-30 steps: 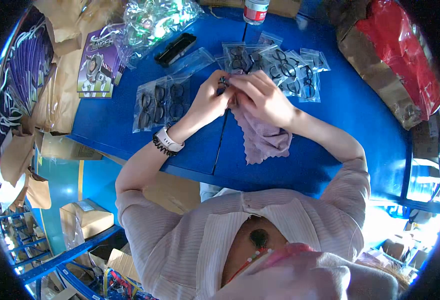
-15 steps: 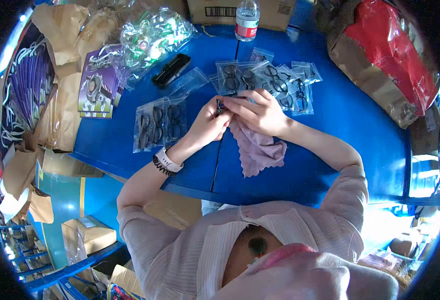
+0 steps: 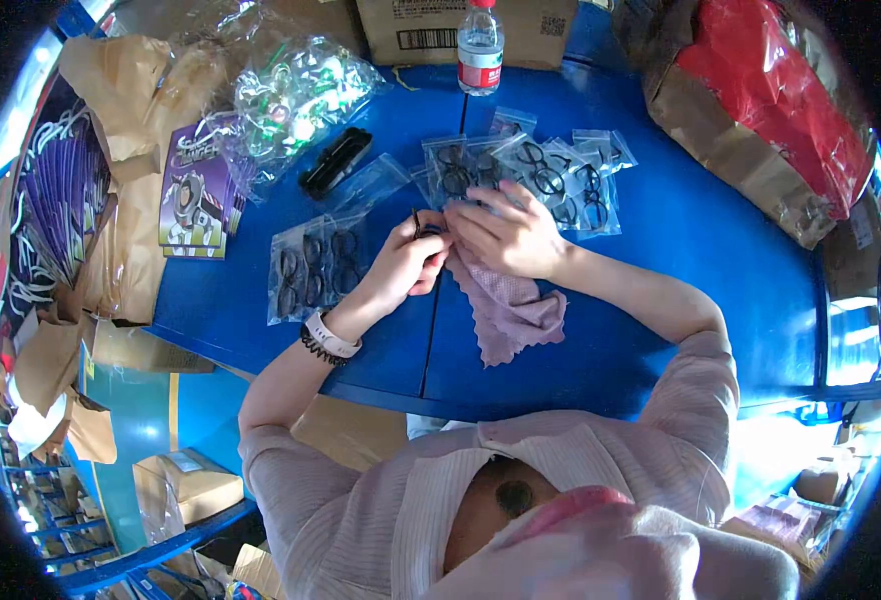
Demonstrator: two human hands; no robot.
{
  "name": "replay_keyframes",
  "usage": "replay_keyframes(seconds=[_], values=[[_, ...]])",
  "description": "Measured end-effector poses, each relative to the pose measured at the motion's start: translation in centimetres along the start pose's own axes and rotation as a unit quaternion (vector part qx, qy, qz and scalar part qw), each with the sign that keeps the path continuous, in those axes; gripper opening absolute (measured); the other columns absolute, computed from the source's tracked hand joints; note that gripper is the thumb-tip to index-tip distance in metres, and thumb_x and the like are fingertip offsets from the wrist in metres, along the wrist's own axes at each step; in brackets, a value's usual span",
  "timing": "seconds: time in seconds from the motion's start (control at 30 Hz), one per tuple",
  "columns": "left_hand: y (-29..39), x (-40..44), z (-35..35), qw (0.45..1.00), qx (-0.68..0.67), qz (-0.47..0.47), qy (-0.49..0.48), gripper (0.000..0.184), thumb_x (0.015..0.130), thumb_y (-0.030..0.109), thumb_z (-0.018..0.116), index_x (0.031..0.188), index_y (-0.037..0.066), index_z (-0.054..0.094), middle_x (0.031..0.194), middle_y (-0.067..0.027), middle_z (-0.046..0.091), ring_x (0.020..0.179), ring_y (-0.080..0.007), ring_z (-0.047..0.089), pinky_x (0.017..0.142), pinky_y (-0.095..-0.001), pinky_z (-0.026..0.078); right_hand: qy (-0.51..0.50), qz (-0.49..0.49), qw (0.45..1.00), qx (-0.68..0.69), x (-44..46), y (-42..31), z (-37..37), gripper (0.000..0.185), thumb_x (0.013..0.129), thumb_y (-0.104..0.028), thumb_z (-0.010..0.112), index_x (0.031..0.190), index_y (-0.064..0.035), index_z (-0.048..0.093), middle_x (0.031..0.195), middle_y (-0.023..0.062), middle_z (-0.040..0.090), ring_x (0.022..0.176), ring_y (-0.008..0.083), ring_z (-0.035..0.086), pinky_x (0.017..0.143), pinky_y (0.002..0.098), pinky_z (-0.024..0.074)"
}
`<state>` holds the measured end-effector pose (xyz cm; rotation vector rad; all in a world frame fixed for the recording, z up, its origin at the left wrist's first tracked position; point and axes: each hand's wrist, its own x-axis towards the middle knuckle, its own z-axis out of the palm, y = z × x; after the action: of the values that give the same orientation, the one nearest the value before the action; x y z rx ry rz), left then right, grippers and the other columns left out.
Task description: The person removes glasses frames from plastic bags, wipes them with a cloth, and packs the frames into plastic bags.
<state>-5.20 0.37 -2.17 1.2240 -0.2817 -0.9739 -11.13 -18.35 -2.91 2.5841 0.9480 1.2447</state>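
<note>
My left hand (image 3: 406, 262) is closed on a dark, thin-framed piece (image 3: 419, 226), seemingly a pair of glasses, mostly covered by the fingers. Touching it from the right is my right hand (image 3: 506, 236), its fingers bent over the top of a mauve cleaning cloth (image 3: 509, 315) with zigzag edges. The cloth hangs down onto the table below that hand. Just beyond my hands lie several clear zip bags of dark glasses (image 3: 546, 180). More bagged glasses (image 3: 315, 265) rest left of my left hand.
On the blue table (image 3: 611, 310) are a black case (image 3: 337, 162), a water bottle (image 3: 481, 50) and a clear bag of green-and-white items (image 3: 306, 95). Purple printed packs (image 3: 197, 205) and brown paper stand left. A carton with red plastic (image 3: 771, 90) is at right.
Both hands have shifted slightly down in view, and the right fingers have lifted and spread somewhat from the dark piece. The whole view has tilted a little, showing more of the bottle.
</note>
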Motion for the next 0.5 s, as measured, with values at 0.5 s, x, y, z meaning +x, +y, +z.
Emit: replay_keyframes(seconds=[0.5], values=[[0.1, 0.2, -0.2, 1.000, 0.007, 0.003, 0.002, 0.017, 0.091, 0.011, 0.047, 0.107, 0.010, 0.051, 0.057, 0.0005, 0.044, 0.037, -0.0032, 0.024, 0.032, -0.0193, 0.014, 0.012, 0.012, 1.000, 0.008, -0.3, 1.0, 0.2, 0.023, 0.076, -0.025, 0.061, 0.097, -0.0143, 0.060, 0.101, -0.0023, 0.058, 0.099, 0.0133, 0.053, 0.082, 0.0312, 0.0355]])
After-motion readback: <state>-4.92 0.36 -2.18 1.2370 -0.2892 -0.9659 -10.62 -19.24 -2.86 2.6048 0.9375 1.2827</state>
